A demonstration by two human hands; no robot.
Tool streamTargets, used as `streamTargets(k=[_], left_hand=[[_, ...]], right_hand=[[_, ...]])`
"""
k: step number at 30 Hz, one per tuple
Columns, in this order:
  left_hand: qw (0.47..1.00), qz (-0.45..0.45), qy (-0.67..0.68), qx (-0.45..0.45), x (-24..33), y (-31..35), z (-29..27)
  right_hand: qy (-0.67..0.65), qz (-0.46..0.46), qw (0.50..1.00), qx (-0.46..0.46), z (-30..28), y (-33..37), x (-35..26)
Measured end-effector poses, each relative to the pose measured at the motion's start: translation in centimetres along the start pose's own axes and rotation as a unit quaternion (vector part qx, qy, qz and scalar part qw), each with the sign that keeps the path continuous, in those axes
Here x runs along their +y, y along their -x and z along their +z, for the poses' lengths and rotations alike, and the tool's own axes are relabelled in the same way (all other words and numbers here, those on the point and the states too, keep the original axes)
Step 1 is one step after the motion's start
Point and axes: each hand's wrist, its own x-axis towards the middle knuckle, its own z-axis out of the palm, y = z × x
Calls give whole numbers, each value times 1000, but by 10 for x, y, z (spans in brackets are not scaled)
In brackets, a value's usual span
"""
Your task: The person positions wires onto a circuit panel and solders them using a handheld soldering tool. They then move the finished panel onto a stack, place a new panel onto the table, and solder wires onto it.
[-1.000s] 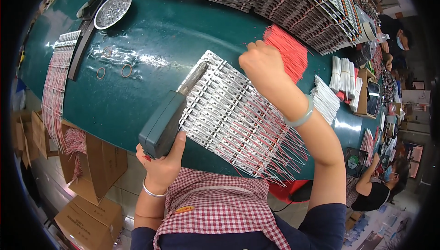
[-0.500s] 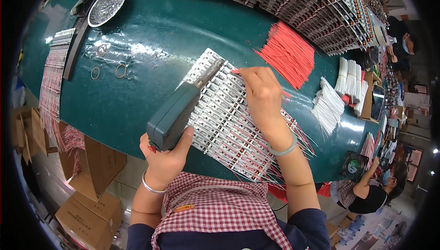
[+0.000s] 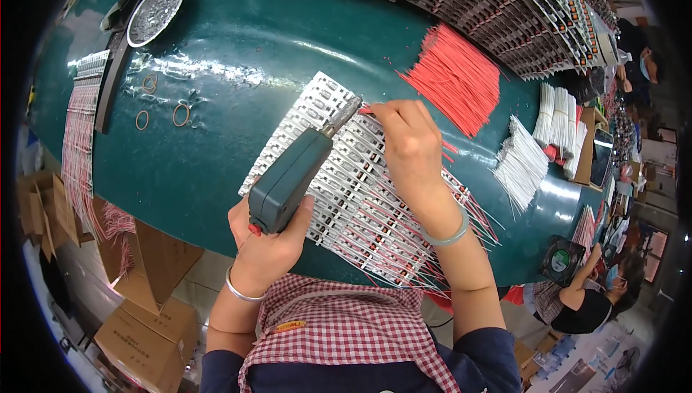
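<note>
My left hand [image 3: 272,252] is wrapped round the handle of a dark green soldering gun [image 3: 292,180]. Its metal tip reaches the upper right edge of a white circuit board panel [image 3: 285,141] made of many narrow strips. At that same edge my right hand [image 3: 412,144] pinches a short red wire [image 3: 367,110], whose end lies close beside the tip. Whether tip and wire touch is too small to tell. Red and white wires [image 3: 404,238] stick out from the panel's lower strips, partly under my right forearm.
Beyond my right hand lie a pile of red wires [image 3: 461,79] and a pile of white wires [image 3: 520,166]. Stacked board panels [image 3: 476,4] fill the far right. A metal bowl [image 3: 156,12] and a wired panel [image 3: 79,126] sit at left. Another person [image 3: 591,299] works at right.
The soldering gun, with my left hand, has moved a little right and away from the panel's left part, uncovering more of it. My right hand stays at nearly the same spot with its red wire.
</note>
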Motion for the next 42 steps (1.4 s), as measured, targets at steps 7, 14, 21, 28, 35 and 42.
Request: streamTargets(k=[7, 14, 21, 28, 35, 42], left_hand=[[1000, 8, -10, -9, 0, -1, 1], [1000, 13, -21, 1, 0, -2, 2], [999, 10, -25, 22, 7, 3, -5], [999, -8, -9, 40, 0, 11, -7], [999, -30, 7, 40, -2, 17, -11], [999, 27, -16, 27, 0, 12, -11]], right_hand=[[2, -3, 1000, -3, -1, 0, -1], [12, -8, 1000, 0, 0, -1, -1], [17, -10, 1000, 0, 0, 0, -1], [23, -3, 1000, 5, -1, 0, -3], [27, -17, 998, 57, -4, 2, -9], [-12, -19, 999, 26, 1, 9, -11]])
